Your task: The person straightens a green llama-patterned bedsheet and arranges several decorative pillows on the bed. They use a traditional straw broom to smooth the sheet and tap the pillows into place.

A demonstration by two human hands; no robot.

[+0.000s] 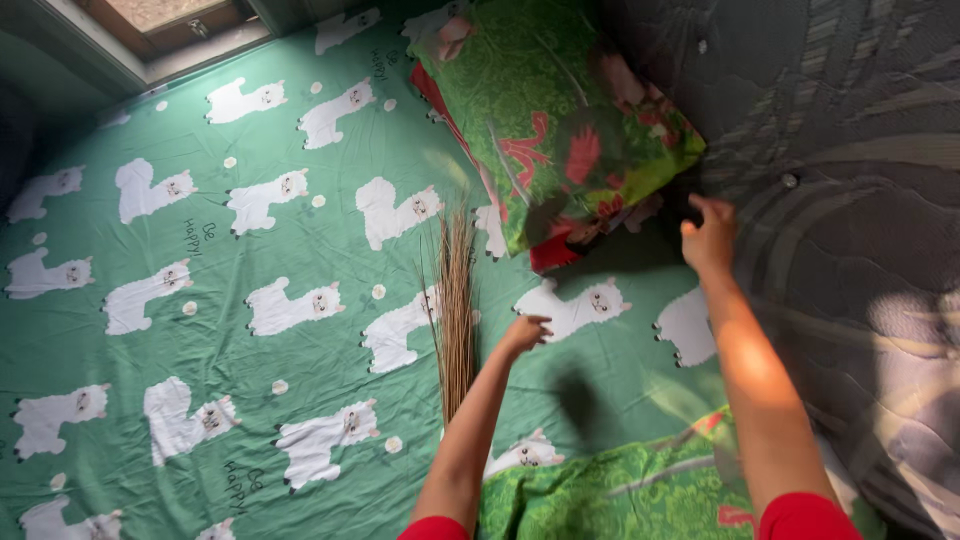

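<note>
Lifting pillow (560, 120) above right hand (712, 238), broom (456, 300) beside left hand (524, 333)

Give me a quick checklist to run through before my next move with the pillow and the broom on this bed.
1. Right hand on the green and red pillow: ok, touching its lower corner; grip cannot tell.
2. Pillow lifted off the sheet: ok, one end is raised.
3. Left hand on the straw broom: not ok, open beside it.
4. Broom lying flat: ok.
5. Second pillow out of the way: ok, near the bottom edge.
</note>
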